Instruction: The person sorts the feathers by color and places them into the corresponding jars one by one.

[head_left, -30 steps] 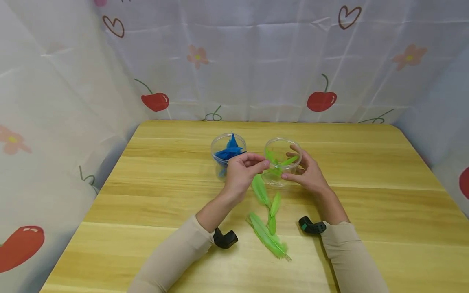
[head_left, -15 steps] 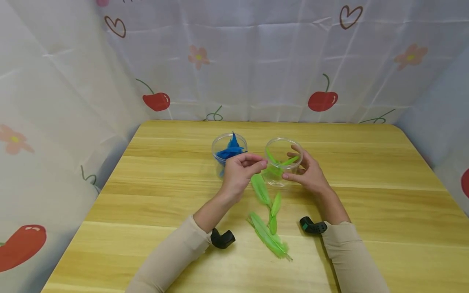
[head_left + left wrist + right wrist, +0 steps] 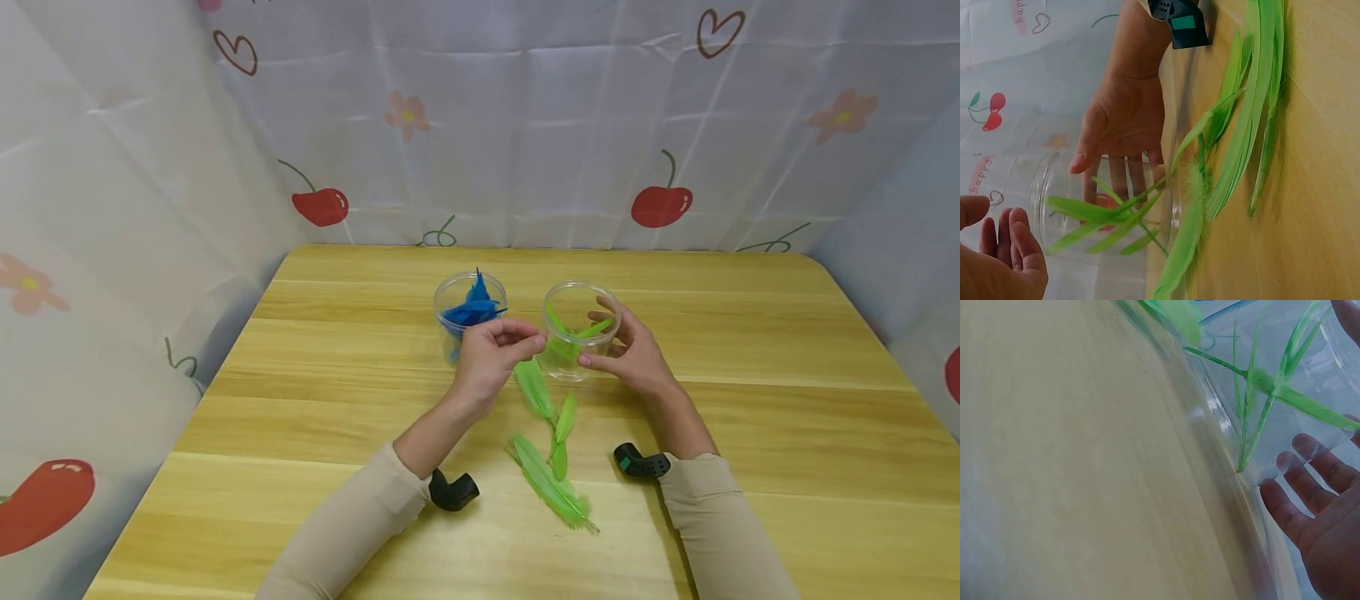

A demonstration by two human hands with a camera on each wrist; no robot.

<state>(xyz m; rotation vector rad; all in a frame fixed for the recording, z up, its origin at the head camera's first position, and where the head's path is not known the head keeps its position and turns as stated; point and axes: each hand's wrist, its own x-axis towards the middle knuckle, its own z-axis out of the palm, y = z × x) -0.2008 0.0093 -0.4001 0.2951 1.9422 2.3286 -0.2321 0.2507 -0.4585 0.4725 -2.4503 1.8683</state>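
Jar (image 3: 579,329) between right fingers (image 3: 600,360), left fingers (image 3: 525,340).

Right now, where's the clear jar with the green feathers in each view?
Head: clear jar at table centre, right of the blue-feather jar, right hand against it.
Left wrist: lower left, lying sideways in frame, the right hand above it.
Right wrist: fills the upper right, seen close through its wall.
Shared landmark: the green feathers inside.
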